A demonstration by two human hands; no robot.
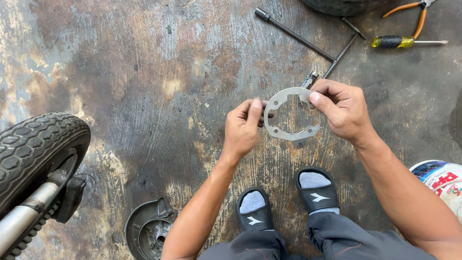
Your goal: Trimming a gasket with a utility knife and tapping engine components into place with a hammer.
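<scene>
Both hands up over stained concrete: left hand (242, 129) and right hand (342, 110) pinching a thin grey ring gasket (292, 114) at opposite edges. Beyond, a T-handle wrench (308, 41), screwdriver (402, 42) and pliers (415, 13).

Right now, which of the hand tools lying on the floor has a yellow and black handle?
The screwdriver at the top right. The pliers beside it have orange handles, and the cross wrench is bare dark metal.

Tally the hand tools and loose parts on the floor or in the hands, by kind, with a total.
Gasket ring, flat and grey, held by left hand and right hand: 1
T-handle wrench: 1
Screwdriver, yellow and black handle: 1
Pliers, orange handles: 1
Round metal hub plate: 1
Total: 5
</scene>
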